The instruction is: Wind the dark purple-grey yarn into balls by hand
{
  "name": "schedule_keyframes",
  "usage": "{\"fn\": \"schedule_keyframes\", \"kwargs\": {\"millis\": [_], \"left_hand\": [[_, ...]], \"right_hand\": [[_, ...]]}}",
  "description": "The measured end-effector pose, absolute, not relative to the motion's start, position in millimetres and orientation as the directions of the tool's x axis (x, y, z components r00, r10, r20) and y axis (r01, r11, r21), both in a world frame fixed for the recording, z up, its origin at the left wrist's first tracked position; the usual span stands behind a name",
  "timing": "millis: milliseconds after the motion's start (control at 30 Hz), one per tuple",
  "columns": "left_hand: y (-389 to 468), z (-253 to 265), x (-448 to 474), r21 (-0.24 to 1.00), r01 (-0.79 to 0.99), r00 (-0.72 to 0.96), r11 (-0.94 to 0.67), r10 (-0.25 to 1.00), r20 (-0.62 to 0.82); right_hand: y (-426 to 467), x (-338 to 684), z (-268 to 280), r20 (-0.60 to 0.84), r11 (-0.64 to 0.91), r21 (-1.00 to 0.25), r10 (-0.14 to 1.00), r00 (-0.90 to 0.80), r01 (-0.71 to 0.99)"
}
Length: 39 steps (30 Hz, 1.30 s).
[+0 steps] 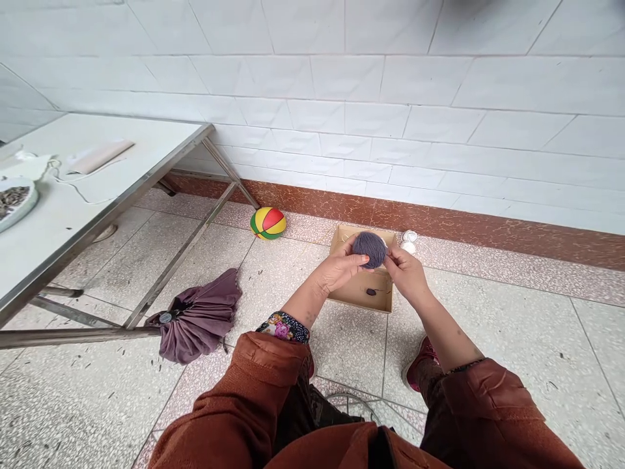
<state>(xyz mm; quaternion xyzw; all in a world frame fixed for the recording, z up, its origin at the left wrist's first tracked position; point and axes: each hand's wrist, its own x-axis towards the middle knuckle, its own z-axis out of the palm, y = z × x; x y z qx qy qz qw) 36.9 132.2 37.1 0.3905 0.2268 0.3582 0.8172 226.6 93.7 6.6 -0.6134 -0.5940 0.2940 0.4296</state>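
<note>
A ball of grey-purple yarn (370, 251) is held up in front of me, above a shallow cardboard box (349, 296). My left hand (339, 267) is closed around its left side, thumb across the front. At the ball's right edge, the fingers of my right hand (404, 273) are pinched together on the yarn; whether they grip a loose strand or the ball's side, I cannot tell. Inside the box lies a small dark piece (372, 292). Two white balls (408, 242), apparently yarn, sit on the floor just behind the box's right side.
To the left stands a metal-framed table (161, 140) bearing a dish (19, 202) of dark bits and a pale folded item (102, 156). A colourful ball (268, 223) rests by the wall. A folded purple umbrella (205, 319) lies beside the table leg.
</note>
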Motion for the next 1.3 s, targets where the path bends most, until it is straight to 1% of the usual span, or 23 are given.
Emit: {"fn": "schedule_keyframes", "kwargs": {"millis": [133,200,300,367,400,467,567,633,700,833,933,1000,1067,1200,1300], "left_hand": [[138,35,35,0.795,-0.435,0.535,0.423,0.831,-0.150],[141,32,34,0.816,-0.414,0.469,0.403,0.863,-0.189],[145,24,34,0.889,-0.325,0.346,0.323,0.915,-0.206],[145,19,35,0.937,-0.242,0.316,0.251,0.934,-0.169],[144,17,36,0.955,-0.200,0.326,0.219,0.934,-0.146],[139,15,38,0.974,-0.131,0.384,0.187,0.915,-0.124],[130,16,42,0.960,-0.088,0.513,0.264,0.839,-0.184],[125,18,44,0.938,-0.097,0.579,0.332,0.785,-0.218],[122,20,46,0.922,-0.125,0.627,0.366,0.750,-0.213],[116,24,49,0.858,-0.218,0.718,0.466,0.672,-0.183],[115,27,50,0.757,-0.302,0.771,0.580,0.615,-0.163],[115,28,50,0.692,-0.358,0.771,0.627,0.616,-0.160],[117,29,50,0.652,-0.410,0.748,0.638,0.644,-0.159],[122,32,48,0.635,-0.473,0.695,0.611,0.701,-0.158],[126,34,44,0.664,-0.473,0.653,0.578,0.737,-0.176]], "right_hand": [[93,224,4,0.159,0.106,-0.847,0.985,0.060,0.521],[91,221,8,0.172,0.162,-0.843,0.985,-0.028,0.513],[86,216,19,0.199,0.281,-0.849,0.955,-0.221,0.447],[84,214,28,0.230,0.333,-0.857,0.930,-0.287,0.393],[84,214,31,0.252,0.349,-0.859,0.925,-0.283,0.374],[85,215,37,0.299,0.364,-0.855,0.928,-0.221,0.369],[88,220,37,0.346,0.345,-0.842,0.935,-0.076,0.415],[90,223,33,0.361,0.317,-0.840,0.932,0.018,0.440],[93,226,28,0.355,0.276,-0.850,0.929,0.101,0.449],[97,230,18,0.290,0.182,-0.883,0.936,0.198,0.432],[98,231,10,0.244,0.142,-0.904,0.946,0.213,0.404],[98,229,4,0.210,0.117,-0.910,0.957,0.199,0.398],[96,225,-1,0.185,0.092,-0.899,0.966,0.181,0.429],[93,219,-6,0.208,0.106,-0.837,0.969,0.133,0.538],[92,216,-5,0.218,0.135,-0.809,0.973,0.079,0.572]]}}
